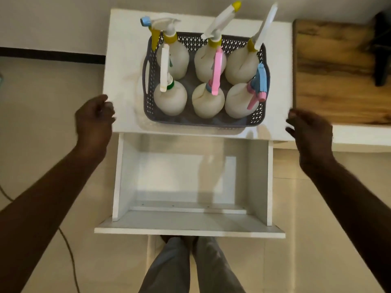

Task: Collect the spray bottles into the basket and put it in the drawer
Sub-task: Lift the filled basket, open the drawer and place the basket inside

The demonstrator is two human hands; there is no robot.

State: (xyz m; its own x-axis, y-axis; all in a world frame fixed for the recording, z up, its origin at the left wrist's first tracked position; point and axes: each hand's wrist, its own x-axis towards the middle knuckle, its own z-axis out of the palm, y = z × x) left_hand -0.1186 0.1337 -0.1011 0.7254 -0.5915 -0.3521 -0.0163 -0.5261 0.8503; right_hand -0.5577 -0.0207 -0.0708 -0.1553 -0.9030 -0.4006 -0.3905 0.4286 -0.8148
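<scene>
Centrally, a grey perforated basket [149,96] stood on the white surface [124,66] of a low cabinet, with a looped handle on its left end. Six white spray bottles [208,103] stood upright inside it, in two rows of three. The three at the back had yellow collars and white trigger heads that rose above the far rim. In the front row, the left bottle [170,100] had a green collar and a white trigger, the middle one had a pink trigger, and the right bottle [240,104] had a blue and pink trigger. Just below the front edge of the surface, the drawer [190,231] was pulled out toward the viewer, showing its white inside. The left hand [94,121] hovered at the front left corner of the surface, its fingers loosely curled and holding nothing; motion blur hid whether they touched the edge. The right hand [310,132] hovered by the front right corner, apart from the basket, its fingers likewise loosely curled around nothing. Both bare forearms reached in from the lower corners. To the right, a wooden tabletop [334,70] sat beside the cabinet. Grey trouser legs [190,269] showed below the drawer front, over a pale tiled floor [42,123], where a thin dark cable [69,256] ran at the left.
</scene>
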